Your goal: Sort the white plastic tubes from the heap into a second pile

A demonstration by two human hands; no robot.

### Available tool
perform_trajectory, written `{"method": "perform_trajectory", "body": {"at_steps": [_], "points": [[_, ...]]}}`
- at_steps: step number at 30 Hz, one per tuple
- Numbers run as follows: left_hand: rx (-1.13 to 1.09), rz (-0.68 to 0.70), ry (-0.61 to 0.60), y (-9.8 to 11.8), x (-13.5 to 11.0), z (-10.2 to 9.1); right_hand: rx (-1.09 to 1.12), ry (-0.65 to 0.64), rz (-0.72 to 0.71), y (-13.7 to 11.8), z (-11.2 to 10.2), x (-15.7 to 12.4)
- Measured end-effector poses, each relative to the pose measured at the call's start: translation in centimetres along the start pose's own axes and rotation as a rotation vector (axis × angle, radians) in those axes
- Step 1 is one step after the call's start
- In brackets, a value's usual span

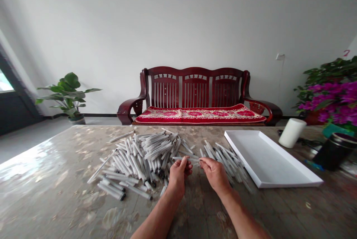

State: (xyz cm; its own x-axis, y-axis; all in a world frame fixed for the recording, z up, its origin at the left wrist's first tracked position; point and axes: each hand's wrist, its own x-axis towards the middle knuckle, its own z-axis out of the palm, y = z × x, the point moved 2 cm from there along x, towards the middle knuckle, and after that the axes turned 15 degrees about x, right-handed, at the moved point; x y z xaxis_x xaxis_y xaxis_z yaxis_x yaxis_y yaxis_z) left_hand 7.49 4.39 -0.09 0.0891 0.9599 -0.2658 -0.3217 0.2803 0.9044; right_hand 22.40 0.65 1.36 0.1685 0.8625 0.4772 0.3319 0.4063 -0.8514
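Note:
My left hand is closed around a slim whitish pen, held nearly level just above the table. My right hand pinches at the pen's right end; whether a separate small part sits between those fingertips is too small to tell. To the left of my hands lies a large heap of similar pens, whitish with black ends, pointing in many directions. Beside my right hand, a smaller pile of pens lies between it and the white tray.
A shallow white box tray stands right of the smaller pile. Farther right are a white roll, a black cup and purple flowers. Behind the patterned table stands a wooden bench; a potted plant is at left.

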Motion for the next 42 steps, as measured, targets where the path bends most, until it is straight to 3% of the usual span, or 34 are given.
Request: {"method": "perform_trajectory", "body": {"at_steps": [6, 14, 21, 32, 35, 39, 42], "points": [[-0.107, -0.073, 0.026, 1.0, 0.5, -0.8, -0.068, 0.009, -0.109, 1.0, -0.9, 0.4], [0.069, 0.074, 0.062, 0.4, 0.6, -0.8, -0.345, 0.092, -0.035, 1.6, -1.5, 0.1], [0.192, 0.089, 0.025, 0.4, 0.3, -0.5, -0.164, 0.019, 0.002, 0.2, -0.2, 0.1], [0.040, 0.073, -0.044, 0.4, 0.0, -0.2, 0.090, 0.085, 0.130, 0.5, -0.2, 0.6], [-0.002, 0.087, -0.015, 0.7, 0.2, -0.6, 0.071, 0.171, 0.106, 0.6, -1.1, 0.8], [0.101, 0.160, 0.083, 1.0, 0.7, -1.3, 0.020, 0.407, 0.080, 0.9, -3.8, 1.1], [0.220, 0.194, 0.075, 0.9, 1.0, -1.2, -0.046, 0.584, 0.101, 1.2, -5.7, 1.0]]}}
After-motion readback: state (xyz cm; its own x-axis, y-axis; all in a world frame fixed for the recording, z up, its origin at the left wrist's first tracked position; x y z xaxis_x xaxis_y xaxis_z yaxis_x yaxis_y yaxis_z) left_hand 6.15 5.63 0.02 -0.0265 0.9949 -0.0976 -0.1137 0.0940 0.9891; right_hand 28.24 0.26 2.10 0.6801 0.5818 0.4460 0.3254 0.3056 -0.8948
